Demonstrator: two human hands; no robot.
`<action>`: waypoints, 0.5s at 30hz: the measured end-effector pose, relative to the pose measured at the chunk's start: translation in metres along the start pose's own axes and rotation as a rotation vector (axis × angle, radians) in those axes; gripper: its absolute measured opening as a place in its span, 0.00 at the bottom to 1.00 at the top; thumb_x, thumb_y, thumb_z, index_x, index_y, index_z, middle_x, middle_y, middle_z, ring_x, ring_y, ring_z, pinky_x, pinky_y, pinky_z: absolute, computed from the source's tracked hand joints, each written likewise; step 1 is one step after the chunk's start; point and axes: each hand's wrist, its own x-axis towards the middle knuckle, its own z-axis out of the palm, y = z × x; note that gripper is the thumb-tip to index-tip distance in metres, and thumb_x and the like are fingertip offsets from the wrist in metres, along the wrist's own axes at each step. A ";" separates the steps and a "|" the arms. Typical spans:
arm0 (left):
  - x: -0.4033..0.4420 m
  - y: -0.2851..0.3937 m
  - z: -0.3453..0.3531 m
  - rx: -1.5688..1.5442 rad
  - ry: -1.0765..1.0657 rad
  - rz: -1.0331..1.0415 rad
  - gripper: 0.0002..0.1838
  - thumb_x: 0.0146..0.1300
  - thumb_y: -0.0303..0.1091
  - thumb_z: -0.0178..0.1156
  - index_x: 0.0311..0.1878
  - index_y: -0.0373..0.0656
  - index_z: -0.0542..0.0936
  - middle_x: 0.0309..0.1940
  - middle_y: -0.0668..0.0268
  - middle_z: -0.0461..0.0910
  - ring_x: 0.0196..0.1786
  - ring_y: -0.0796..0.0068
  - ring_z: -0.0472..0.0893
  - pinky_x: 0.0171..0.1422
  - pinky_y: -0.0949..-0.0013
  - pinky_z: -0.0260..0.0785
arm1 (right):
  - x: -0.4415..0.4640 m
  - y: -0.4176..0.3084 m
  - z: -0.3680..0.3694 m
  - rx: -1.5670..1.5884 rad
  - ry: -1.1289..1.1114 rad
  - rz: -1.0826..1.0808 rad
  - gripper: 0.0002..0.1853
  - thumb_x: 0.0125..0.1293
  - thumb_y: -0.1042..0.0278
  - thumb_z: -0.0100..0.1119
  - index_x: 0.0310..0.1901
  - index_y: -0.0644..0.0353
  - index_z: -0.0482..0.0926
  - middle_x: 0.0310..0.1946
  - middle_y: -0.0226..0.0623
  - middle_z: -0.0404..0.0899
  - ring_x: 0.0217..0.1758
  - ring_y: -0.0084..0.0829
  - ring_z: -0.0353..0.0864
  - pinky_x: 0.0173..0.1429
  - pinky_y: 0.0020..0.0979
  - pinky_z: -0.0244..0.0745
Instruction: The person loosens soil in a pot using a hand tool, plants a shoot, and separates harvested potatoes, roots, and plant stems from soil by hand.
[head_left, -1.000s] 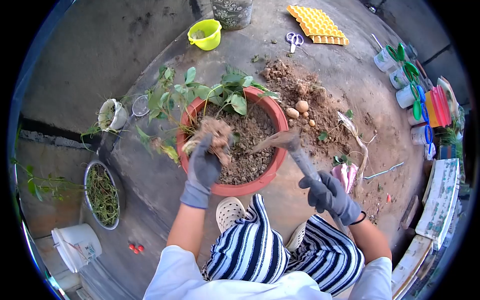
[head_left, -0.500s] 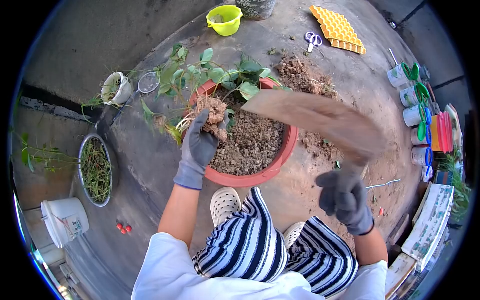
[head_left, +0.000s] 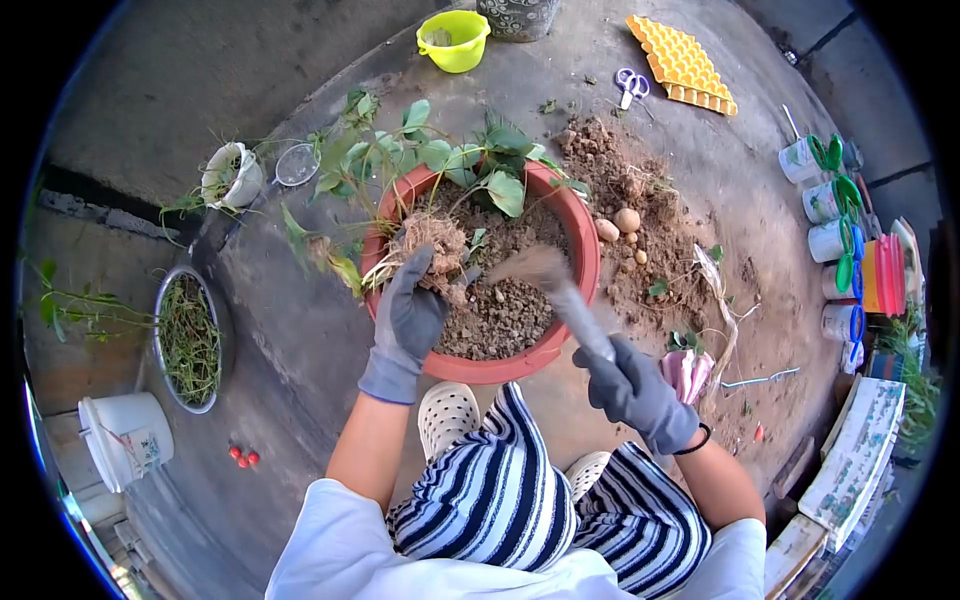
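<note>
My left hand, in a grey glove, holds a root ball with clinging soil over the left part of a round red-brown pot. Leafy green stems spread from it beyond the pot's rim. My right hand, also gloved, is wrapped round the handle of a digging tool. The tool's blurred blade is over the loose soil in the pot, just right of the root ball. Whether it touches the soil I cannot tell.
Right of the pot lie heaped soil, potatoes and dry stalks. Scissors, egg trays and a yellow-green bucket are farther back. Left are a basin and white bucket; right, several lidded jars.
The tool swung up to the right half a second ago and is now back down over the pot. My left hand still holds the root ball, slightly lower. The view has shifted.
</note>
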 end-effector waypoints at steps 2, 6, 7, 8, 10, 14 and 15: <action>0.001 -0.001 -0.007 0.017 0.024 -0.019 0.19 0.69 0.33 0.55 0.61 0.41 0.71 0.58 0.59 0.76 0.60 0.59 0.76 0.69 0.39 0.63 | 0.013 0.008 0.000 0.080 -0.104 0.278 0.14 0.71 0.55 0.53 0.50 0.54 0.73 0.22 0.20 0.69 0.19 0.11 0.64 0.21 0.18 0.57; 0.004 0.000 -0.011 0.038 0.122 0.000 0.17 0.69 0.32 0.55 0.60 0.40 0.72 0.58 0.59 0.76 0.61 0.58 0.75 0.68 0.43 0.66 | -0.009 -0.024 0.001 -0.043 0.002 0.137 0.15 0.72 0.54 0.51 0.51 0.55 0.73 0.21 0.23 0.72 0.18 0.12 0.65 0.20 0.18 0.57; 0.002 0.000 -0.015 0.048 0.098 -0.002 0.17 0.69 0.32 0.55 0.59 0.40 0.73 0.58 0.59 0.76 0.62 0.57 0.75 0.69 0.44 0.66 | -0.017 -0.029 -0.006 0.074 -0.002 0.065 0.18 0.71 0.53 0.53 0.51 0.60 0.73 0.21 0.25 0.72 0.18 0.13 0.66 0.21 0.18 0.58; -0.001 0.000 -0.013 0.042 0.109 0.001 0.17 0.69 0.32 0.55 0.59 0.40 0.73 0.58 0.59 0.76 0.62 0.57 0.75 0.69 0.44 0.66 | -0.029 -0.046 -0.006 -0.022 0.075 0.055 0.23 0.69 0.50 0.54 0.51 0.64 0.73 0.20 0.26 0.72 0.19 0.14 0.67 0.22 0.18 0.59; -0.003 0.001 -0.004 0.028 0.045 0.009 0.17 0.69 0.32 0.55 0.59 0.40 0.73 0.58 0.59 0.76 0.62 0.58 0.75 0.69 0.43 0.65 | -0.049 -0.052 -0.017 0.091 0.038 -0.039 0.26 0.68 0.46 0.54 0.52 0.65 0.72 0.19 0.27 0.72 0.19 0.14 0.67 0.23 0.19 0.61; -0.001 0.001 0.001 0.020 0.032 0.005 0.16 0.69 0.31 0.55 0.58 0.39 0.73 0.55 0.62 0.76 0.59 0.64 0.76 0.67 0.47 0.69 | -0.048 -0.018 -0.029 0.009 -0.046 0.092 0.18 0.69 0.60 0.51 0.52 0.65 0.71 0.26 0.26 0.74 0.24 0.15 0.69 0.29 0.20 0.66; 0.001 0.003 0.002 0.019 0.027 0.007 0.16 0.69 0.31 0.55 0.58 0.39 0.73 0.55 0.62 0.76 0.59 0.64 0.76 0.67 0.47 0.69 | -0.048 -0.004 -0.033 -0.062 -0.061 0.106 0.16 0.69 0.63 0.50 0.52 0.65 0.71 0.28 0.26 0.74 0.26 0.15 0.71 0.31 0.20 0.68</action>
